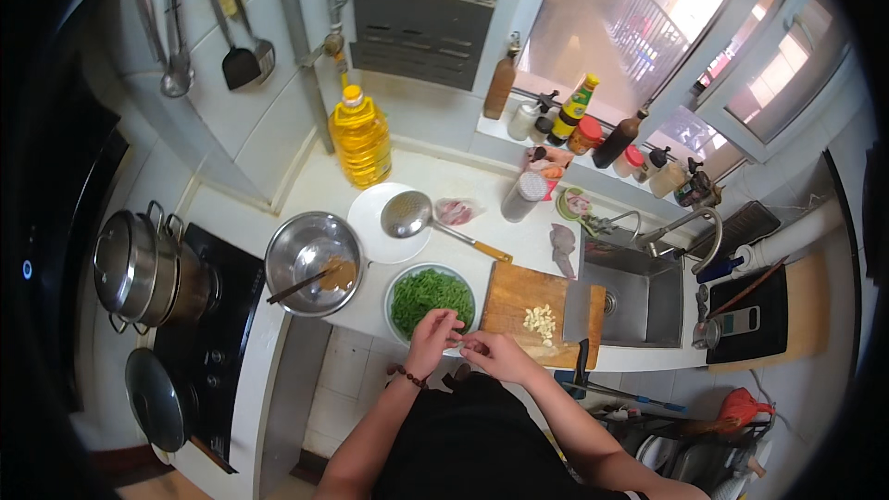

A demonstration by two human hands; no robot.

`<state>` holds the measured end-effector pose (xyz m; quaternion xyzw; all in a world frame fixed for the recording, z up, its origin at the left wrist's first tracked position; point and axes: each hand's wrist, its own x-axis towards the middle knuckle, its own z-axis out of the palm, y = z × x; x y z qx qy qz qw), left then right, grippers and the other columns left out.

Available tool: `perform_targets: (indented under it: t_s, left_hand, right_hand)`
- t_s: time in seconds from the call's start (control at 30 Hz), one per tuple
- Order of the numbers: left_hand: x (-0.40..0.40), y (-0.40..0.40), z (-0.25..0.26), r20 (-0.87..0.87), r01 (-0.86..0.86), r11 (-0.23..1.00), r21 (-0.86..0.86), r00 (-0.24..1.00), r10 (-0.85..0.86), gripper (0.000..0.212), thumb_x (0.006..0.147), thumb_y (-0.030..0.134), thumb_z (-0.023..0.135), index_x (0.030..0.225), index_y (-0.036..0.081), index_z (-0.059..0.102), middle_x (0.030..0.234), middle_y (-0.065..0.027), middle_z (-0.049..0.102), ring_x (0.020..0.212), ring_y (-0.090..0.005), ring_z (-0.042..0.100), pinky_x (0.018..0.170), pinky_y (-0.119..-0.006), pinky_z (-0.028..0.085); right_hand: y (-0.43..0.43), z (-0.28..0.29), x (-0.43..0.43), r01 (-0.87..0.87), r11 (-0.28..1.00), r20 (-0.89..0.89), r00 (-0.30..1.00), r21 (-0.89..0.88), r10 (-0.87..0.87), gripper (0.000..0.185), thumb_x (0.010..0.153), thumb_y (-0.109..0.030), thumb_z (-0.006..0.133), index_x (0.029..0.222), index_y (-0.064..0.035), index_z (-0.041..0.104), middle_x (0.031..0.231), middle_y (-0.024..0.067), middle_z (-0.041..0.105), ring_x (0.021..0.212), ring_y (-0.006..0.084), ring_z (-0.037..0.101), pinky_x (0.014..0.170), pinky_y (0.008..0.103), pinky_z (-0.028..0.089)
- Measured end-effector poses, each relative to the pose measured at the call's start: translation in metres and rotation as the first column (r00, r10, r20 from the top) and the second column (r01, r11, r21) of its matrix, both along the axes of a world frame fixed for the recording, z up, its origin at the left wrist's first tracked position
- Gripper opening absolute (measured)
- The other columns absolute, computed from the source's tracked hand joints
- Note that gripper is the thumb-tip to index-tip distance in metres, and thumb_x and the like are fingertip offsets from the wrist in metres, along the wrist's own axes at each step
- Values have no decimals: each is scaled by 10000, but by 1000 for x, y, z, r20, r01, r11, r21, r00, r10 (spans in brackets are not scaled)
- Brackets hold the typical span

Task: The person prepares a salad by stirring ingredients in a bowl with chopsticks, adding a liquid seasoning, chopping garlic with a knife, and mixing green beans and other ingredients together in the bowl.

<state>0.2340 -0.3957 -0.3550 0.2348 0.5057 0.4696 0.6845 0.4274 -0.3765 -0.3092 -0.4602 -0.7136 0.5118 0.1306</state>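
My left hand (435, 342) and my right hand (494, 354) meet at the fingertips over the near edge of a bowl of chopped green leaves (429, 298). Whether anything small is pinched between the fingers cannot be made out. Right of the hands, a wooden cutting board (510, 292) carries a small heap of chopped garlic (540, 323). A cleaver (578, 312) lies on the board's right part, its dark handle towards me. To the left stands a steel mixing bowl (295, 257) with brown paste and chopsticks in it.
Behind the bowls are a white plate (368, 236), a perforated ladle (407, 214) and a large oil bottle (360, 142). A sink (642, 305) lies right of the board. Far left, a steel pot (135, 267) and a lidded pan (156, 399) stand on the cooktop (208, 319).
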Motion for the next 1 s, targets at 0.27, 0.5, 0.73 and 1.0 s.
perform_targets:
  t_s: [0.27, 0.5, 0.73, 1.0]
  left_hand:
    - [14, -6, -4, 28, 9, 1000, -4, 1000, -9, 306, 1086, 301, 600, 1252, 44, 614, 1107, -74, 708, 856, -104, 654, 741, -262, 554]
    - [114, 76, 9, -71, 196, 972, 127, 980, -188, 283, 1094, 274, 578, 1270, 55, 613, 1095, -68, 711, 852, -116, 670, 743, -269, 559]
    - [252, 194, 33, -97, 271, 933, 236, 962, -255, 284, 1088, 278, 596, 1286, 75, 613, 1067, -60, 721, 809, -104, 663, 681, -251, 547]
    - [318, 244, 26, -123, 242, 952, 189, 967, -221, 284, 1069, 251, 634, 1272, 53, 618, 1039, -51, 735, 788, -85, 652, 683, -237, 538]
  right_hand:
    - [2, 16, 11, 62, 998, -27, 998, -21, -62, 310, 994, -207, 722, 1230, -6, 708, 917, 116, 767, 817, 167, 718, 774, 317, 573]
    - [90, 40, 167, 358, 911, 3, 930, 202, -366, 367, 953, -224, 751, 1214, 30, 708, 928, 154, 769, 789, 215, 729, 733, 349, 579]
    - [261, 80, 334, 457, 727, 64, 824, 513, -563, 443, 899, -263, 773, 1201, 54, 707, 1057, 243, 744, 908, 334, 742, 854, 422, 579]
    - [459, 23, 408, 302, 804, 412, 735, 512, -538, 786, 821, -397, 812, 1440, -21, 510, 1393, 294, 572, 1261, 446, 609, 1047, 504, 523]
